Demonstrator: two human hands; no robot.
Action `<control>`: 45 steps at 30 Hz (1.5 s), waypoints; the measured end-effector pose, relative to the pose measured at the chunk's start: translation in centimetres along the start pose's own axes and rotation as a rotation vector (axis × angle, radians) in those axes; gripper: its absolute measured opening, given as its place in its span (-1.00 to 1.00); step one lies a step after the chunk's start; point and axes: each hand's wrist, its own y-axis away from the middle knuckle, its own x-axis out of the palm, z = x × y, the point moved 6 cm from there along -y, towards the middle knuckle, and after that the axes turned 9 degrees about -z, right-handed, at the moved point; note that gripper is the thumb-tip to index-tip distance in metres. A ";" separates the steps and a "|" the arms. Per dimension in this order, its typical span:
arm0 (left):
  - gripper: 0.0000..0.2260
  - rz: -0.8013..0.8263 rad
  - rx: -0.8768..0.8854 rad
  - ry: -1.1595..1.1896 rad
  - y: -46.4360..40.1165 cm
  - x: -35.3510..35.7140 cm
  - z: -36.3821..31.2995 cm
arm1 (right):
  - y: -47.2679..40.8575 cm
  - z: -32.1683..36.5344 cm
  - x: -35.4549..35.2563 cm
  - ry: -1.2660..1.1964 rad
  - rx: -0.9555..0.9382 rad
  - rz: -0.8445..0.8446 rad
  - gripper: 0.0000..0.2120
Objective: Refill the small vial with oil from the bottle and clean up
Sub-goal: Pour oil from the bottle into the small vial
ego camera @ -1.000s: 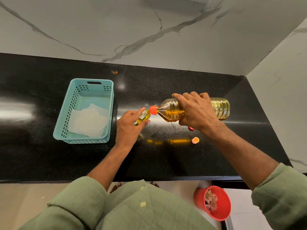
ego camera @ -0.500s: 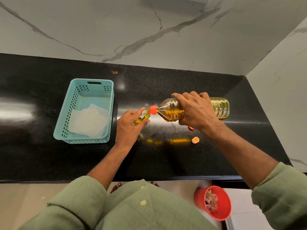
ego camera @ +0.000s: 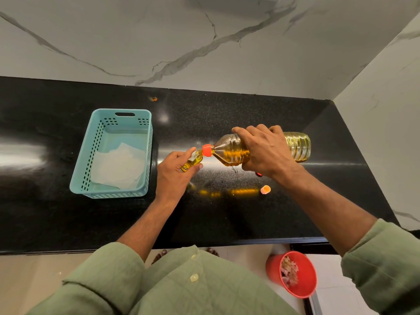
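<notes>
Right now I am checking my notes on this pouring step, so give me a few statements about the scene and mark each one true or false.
1. The right hand holds the oil bottle tipped almost on its side. True.
2. The left hand holds the small vial at the bottle's orange neck. True.
3. The teal basket is empty. False: white paper lies in it.
4. The basket sits to the right of both hands. False: it is on the counter to their left.
5. A small orange cap lies loose on the black counter. True.
6. The red bin stands on the counter. False: it is on the floor below the counter's edge.
</notes>
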 end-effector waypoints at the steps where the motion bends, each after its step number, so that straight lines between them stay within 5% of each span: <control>1: -0.50 0.000 0.001 0.002 0.0 0.0 0.0 | 0.0 0.0 0.0 -0.001 0.001 0.001 -0.06; 45: -0.50 0.001 0.015 -0.007 0.2 -0.1 -0.4 | -0.1 0.0 -0.6 0.026 -0.021 -0.001 -0.08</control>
